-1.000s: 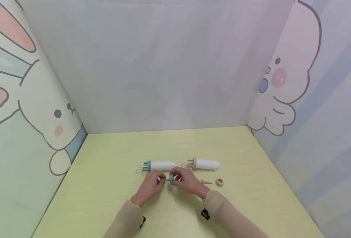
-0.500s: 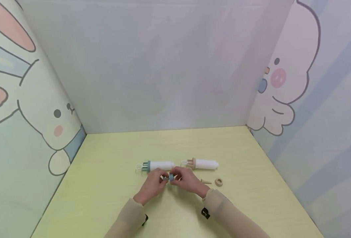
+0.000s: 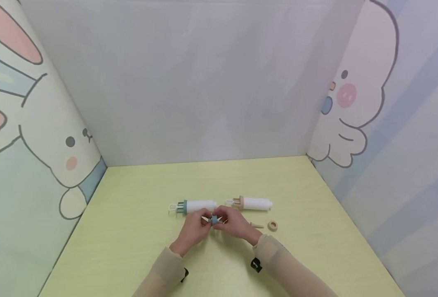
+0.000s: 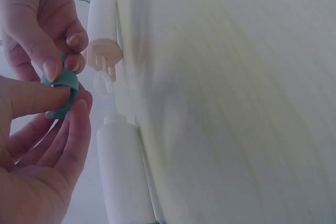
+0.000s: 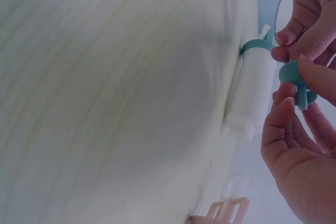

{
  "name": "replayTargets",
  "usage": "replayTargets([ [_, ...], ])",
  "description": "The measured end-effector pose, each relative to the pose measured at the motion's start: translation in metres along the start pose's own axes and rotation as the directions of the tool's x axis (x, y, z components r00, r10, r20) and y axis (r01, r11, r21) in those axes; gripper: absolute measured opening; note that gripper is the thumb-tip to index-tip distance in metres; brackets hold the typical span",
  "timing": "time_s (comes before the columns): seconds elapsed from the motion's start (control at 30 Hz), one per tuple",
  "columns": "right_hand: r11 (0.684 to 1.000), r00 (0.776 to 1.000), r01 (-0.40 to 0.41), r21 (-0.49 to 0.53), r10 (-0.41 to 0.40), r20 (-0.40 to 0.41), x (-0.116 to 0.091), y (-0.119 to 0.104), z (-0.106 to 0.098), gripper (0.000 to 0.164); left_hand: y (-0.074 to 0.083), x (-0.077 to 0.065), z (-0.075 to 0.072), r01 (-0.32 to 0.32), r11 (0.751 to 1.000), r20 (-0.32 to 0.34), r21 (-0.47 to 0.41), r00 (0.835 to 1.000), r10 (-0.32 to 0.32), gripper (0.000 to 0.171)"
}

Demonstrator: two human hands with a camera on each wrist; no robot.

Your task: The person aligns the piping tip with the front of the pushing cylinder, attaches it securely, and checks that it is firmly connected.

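Between both hands is a teal ring cap (image 3: 214, 220), with a slim teal nozzle (image 5: 302, 98) sticking out through it toward the right hand. My left hand (image 3: 196, 227) pinches the nozzle's wider end, mostly covered by the fingers. My right hand (image 3: 237, 222) grips the ring cap by its rim with thumb and fingertips. Just behind the left hand lies a white syringe-like tube (image 3: 200, 206) with a teal handle end (image 3: 182, 207). Behind the right hand lies a similar white tube (image 3: 257, 203) with a tan handle end (image 3: 240, 202).
On the yellow table (image 3: 137, 185), right of the right hand, lie a tan nozzle (image 3: 257, 225), partly hidden, and a tan ring cap (image 3: 272, 225). A grey back wall (image 3: 204, 82) and printed side panels enclose the table.
My left hand has moved right toward the right hand, bringing the nozzle into the ring cap until its tip shows on the far side. The right hand stays nearly still.
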State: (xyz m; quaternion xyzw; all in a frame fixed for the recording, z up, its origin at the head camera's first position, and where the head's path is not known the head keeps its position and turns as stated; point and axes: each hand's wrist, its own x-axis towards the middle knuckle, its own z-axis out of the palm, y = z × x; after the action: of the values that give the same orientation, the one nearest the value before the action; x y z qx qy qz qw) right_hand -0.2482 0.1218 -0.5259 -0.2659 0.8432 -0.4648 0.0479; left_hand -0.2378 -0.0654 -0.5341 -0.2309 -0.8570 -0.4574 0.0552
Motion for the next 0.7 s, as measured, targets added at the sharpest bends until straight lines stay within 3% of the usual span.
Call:
replayTargets([
  [0.3,1.000,1.000,-0.014,0.004,0.014,-0.012,-0.0005,0.0019,-0.0037,0.028,0.0032,0.0001,0.0046,0.011,0.999,-0.029,-0.045,1.000,-0.012,0.026],
  [0.7,1.000,1.000,0.000,0.017,0.000,-0.023,-0.0026,0.0034,-0.0043,0.028,0.0032,-0.0008,0.0091,0.000,0.997,-0.096,-0.075,0.995,-0.007,0.022],
])
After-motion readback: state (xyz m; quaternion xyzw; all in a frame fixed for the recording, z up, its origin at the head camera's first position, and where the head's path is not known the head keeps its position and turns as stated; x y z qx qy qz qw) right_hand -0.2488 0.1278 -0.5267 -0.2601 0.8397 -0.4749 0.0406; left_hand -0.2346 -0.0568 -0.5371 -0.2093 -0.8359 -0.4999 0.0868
